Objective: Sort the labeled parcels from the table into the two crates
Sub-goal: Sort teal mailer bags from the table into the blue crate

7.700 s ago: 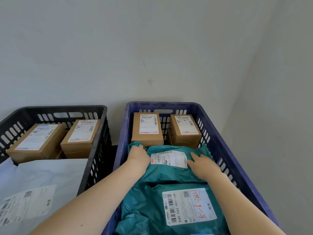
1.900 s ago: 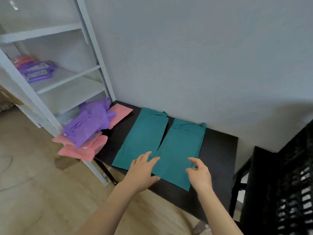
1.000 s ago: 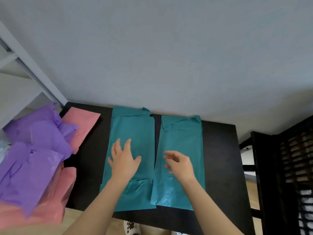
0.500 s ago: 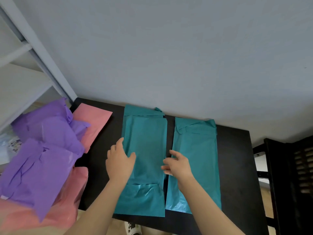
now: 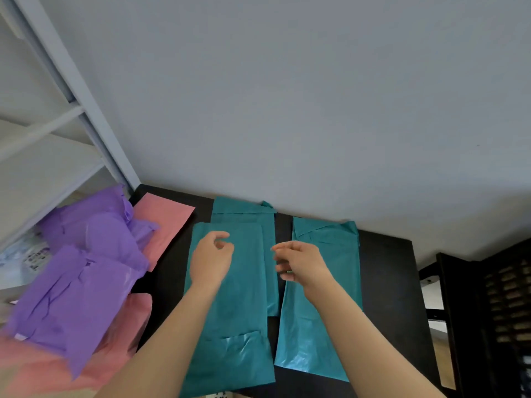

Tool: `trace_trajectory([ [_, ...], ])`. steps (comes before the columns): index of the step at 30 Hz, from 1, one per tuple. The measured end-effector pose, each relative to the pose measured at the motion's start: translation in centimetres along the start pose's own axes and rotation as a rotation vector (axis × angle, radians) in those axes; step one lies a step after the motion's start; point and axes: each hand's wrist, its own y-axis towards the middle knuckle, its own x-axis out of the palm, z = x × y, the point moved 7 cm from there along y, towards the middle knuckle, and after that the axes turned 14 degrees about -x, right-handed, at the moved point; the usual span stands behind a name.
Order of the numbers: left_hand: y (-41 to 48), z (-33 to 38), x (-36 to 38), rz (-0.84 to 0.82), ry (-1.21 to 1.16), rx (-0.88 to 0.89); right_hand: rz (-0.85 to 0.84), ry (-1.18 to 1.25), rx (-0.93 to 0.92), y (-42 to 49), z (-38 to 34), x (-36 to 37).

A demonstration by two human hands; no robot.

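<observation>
A black counter (image 5: 385, 282) stands against a bare grey wall (image 5: 287, 110), with white shelving (image 5: 71, 81) off its left edge; three teal mailer bags wait on it to be sorted. Two lie stacked near the middle. The top teal bag (image 5: 238, 311) sits toward the front edge, over the bottom teal bag (image 5: 244, 214), whose flap reaches the back edge. The third teal bag (image 5: 339, 248) lies just beside them, toward the right edge. No label shows on any of the three.

Purple bags (image 5: 86, 282) and pink bags (image 5: 163, 222) are heaped over the left edge, and a black crate (image 5: 505, 311) stands off the right edge.

The person's left grip (image 5: 211, 262) hovers over the top bag, fingers loosely curled and holding nothing. The right grip (image 5: 301, 265) hangs at the stack's right side with its fingers curled; blur hides whether they pinch any film.

The bags look thin, glossy and limp: light, probably slippery, and likely to sag if lifted by one corner. A pinch on both long edges, or a flat palm slid beneath, seems the safest hold.
</observation>
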Motion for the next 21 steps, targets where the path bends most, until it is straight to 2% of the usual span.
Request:
trace_trajectory([
  [4,0.4,-0.8,0.3,-0.041,0.036,-0.021,0.002,-0.108,0.087,-0.2,2.0,-1.5],
  [8,0.7,-5.1,0.4,-0.056,0.17,-0.219,-0.098,-0.099,0.239,-1.6,5.8,0.3],
  [12,1.1,-8.6,0.1,-0.083,0.106,-0.353,-0.11,0.006,0.283,-1.7,6.5,2.3],
  [17,1.3,-8.4,-1.2,-0.005,-0.105,-0.282,-0.068,0.15,0.387,-1.5,7.2,3.7],
  [21,1.4,-7.8,-2.0,0.026,-0.151,-0.286,-0.047,0.176,0.384,-1.4,7.2,4.4],
])
